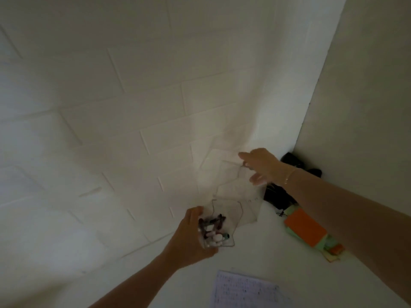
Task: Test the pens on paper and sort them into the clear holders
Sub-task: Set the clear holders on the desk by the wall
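Your left hand [189, 236] clasps the pen-filled clear holder [213, 230] near the desk's back corner; your right hand [259, 166] pinches an empty holder [235, 181]; tilt either and pens may spill.

One head-worn wide view looks forward and down, close over a white table [255, 258], toward a brick-patterned wall [111, 96].

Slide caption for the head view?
Left hand grips a pen-filled clear holder; right hand touches an empty holder.
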A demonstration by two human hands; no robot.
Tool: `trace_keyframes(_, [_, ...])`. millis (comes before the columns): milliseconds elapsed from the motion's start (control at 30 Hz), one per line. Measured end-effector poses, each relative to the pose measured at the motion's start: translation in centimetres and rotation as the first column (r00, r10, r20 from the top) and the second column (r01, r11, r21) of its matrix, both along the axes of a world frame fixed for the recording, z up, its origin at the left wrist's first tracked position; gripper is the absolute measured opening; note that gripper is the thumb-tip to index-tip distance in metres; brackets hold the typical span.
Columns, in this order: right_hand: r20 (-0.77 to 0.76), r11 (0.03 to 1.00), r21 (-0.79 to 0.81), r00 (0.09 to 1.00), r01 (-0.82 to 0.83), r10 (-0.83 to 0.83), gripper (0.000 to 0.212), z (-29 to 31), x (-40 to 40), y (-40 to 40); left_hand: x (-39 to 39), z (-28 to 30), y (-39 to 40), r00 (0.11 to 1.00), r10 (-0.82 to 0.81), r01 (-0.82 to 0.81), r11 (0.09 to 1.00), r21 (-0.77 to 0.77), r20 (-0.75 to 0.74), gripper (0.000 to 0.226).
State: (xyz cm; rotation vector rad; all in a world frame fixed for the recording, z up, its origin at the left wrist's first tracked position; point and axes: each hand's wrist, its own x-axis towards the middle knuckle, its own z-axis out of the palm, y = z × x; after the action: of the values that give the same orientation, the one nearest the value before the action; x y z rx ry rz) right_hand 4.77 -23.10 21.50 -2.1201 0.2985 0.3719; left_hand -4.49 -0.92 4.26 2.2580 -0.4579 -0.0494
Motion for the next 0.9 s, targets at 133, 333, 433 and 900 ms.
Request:
trace_keyframes(133, [-0.212, 0.974, 0.172, 0.96, -0.148, 0.183, 0.072, -0.3, -3.0, -3.9, -0.6, 2.9, 1.3, 0.96, -0.178, 0.072, 0.902, 0.426, 0.215, 0.106])
trace_keyframes(333, [-0.376, 0.934, 0.217, 0.858, -0.285, 0.349, 0.06, -5.7, -5.6, -7.2, -0.5, 4.4, 0.2, 0.827, -0.441, 0.044, 0.669, 0.742, 0.349, 0.107])
trace_keyframes(433, [-0.427, 0.931, 0.211, 0.829, -0.297, 0.361, 0.062, -7.7, -6.4, -8.3, -0.8, 4.3, -1.0, 0.823, -0.496, 0.041, 0.536, 0.843, 0.276, 0.115])
trace_keyframes(900, [-0.468, 0.919, 0.21, 0.791, -0.334, 0.394, 0.065, -12.9, -5.2, -9.2, -1.1, 2.5, -3.1, 0.86, -0.493, 0.023, 0.292, 0.956, 0.13, 0.114])
